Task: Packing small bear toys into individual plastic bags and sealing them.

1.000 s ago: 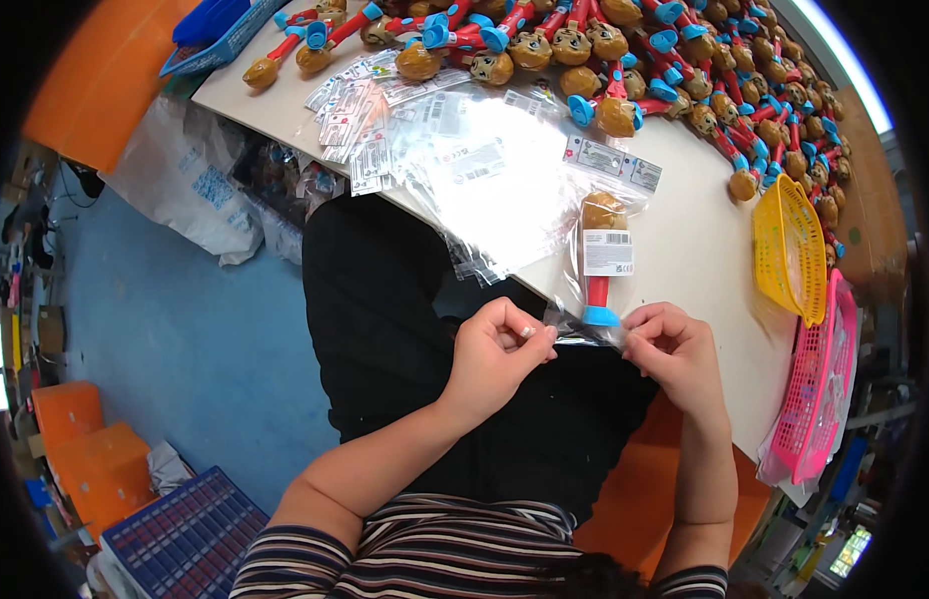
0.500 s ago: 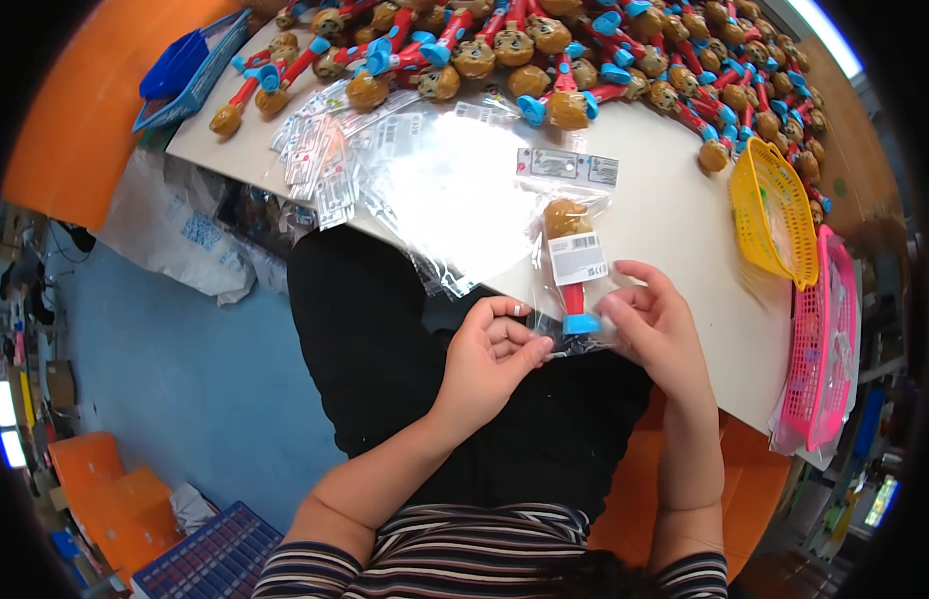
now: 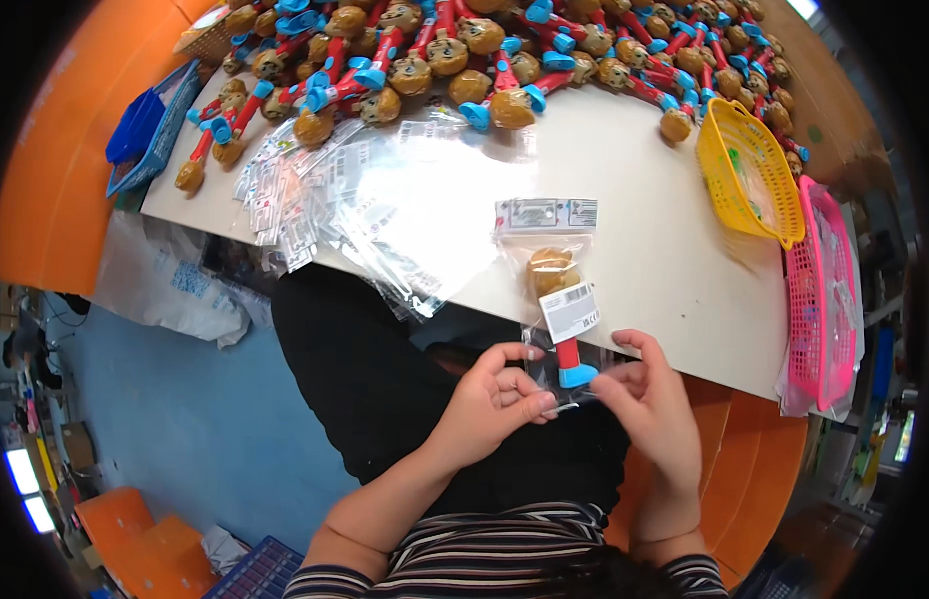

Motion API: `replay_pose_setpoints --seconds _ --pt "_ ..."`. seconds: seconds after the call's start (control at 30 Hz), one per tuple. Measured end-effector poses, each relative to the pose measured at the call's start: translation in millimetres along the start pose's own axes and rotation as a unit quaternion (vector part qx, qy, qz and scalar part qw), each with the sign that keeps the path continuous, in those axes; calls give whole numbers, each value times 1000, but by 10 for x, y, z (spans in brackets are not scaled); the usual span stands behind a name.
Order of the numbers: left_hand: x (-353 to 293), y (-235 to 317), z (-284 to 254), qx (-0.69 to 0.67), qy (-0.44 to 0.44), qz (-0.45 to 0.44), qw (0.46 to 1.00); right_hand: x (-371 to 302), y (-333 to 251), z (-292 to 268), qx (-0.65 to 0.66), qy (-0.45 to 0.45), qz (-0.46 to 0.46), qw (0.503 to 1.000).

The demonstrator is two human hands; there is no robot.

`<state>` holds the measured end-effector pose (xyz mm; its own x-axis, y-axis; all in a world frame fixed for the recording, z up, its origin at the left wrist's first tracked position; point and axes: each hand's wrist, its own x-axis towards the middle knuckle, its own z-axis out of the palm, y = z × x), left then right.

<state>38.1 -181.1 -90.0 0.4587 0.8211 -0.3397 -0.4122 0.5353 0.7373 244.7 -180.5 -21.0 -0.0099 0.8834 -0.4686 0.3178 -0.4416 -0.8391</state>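
A clear plastic bag with a printed header strip stands out over the table's front edge, above my lap. Inside it lies a toy figure with a brown head, red stem and blue base. A white label with a barcode covers its middle. My left hand pinches the bag's lower left corner between thumb and fingers. On the other side, my right hand has its fingers curled around the bag's lower right edge, its thumb close to the blue base.
Many similar toy figures are heaped along the table's far side. Flat clear bags lie spread at the left. A blue basket stands far left. A yellow basket and a pink basket are at the right.
The bag and both hands have come lower in the view, toward me. The label now sits more tilted. Both hands keep their places at the bag's lower corners.
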Motion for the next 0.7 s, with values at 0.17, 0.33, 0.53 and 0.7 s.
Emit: replay_pose_setpoints --seconds 0.17,0.33,0.53,0.7 --pt "40 -105 48 6 -85 -46 995 -69 400 160 307 39 -66 948" --pt "136 72 -53 -60 16 70 996 -134 374 105 302 -35 -41 952" --pt "227 215 73 -185 36 136 973 -82 415 280 373 -56 -106 920" --pt "297 180 216 -181 170 224 942 -199 374 426 258 35 -208 943"
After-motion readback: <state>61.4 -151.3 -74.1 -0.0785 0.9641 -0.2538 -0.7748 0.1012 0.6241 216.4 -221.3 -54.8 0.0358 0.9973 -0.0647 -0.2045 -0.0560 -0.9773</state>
